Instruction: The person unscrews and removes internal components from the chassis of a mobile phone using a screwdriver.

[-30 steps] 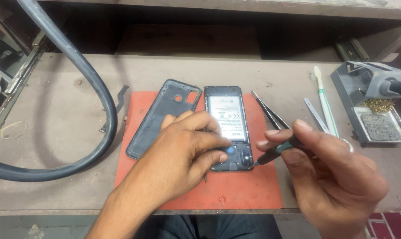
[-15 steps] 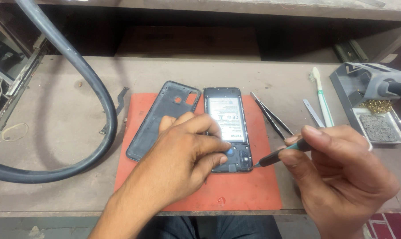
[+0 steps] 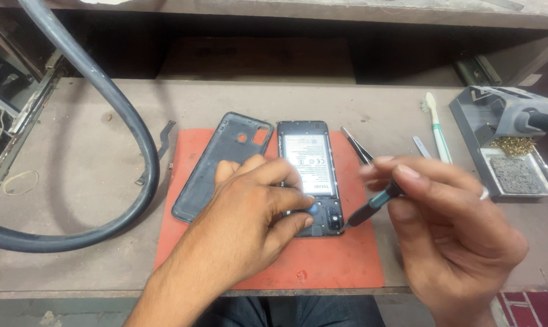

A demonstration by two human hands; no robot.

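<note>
Our left hand (image 3: 250, 212) lies curled over the lower end of the opened phone (image 3: 310, 175), fingers bent and close together, thumb and forefinger pinched on a small blue bit (image 3: 313, 209) right at the phone's lower half. We can't tell exactly what that blue bit is. Our right hand (image 3: 449, 230) has its fingers clamped around a screwdriver (image 3: 371, 209), dark shaft with a teal band, held slanted, tip down at the phone's lower right corner, touching or nearly so.

Phone sits back-side up on the orange mat (image 3: 322, 260), battery showing, between the two hands: under our left fingertips, just left of our right fingers. One removed back cover (image 3: 216, 163) lies on the mat just left of the phone, partly under our left hand.

Counts: one phone, one cover, one screwdriver, one mat. One pair of tweezers (image 3: 356, 142) just right of the phone, behind our right fingers. One toothbrush (image 3: 437, 127) farther right, one small flat metal tool (image 3: 420, 145) beside it. One soldering stand (image 3: 504, 145) at the right edge. One thick black hose (image 3: 122, 127) loops across the bench (image 3: 92, 181) on the left.
</note>
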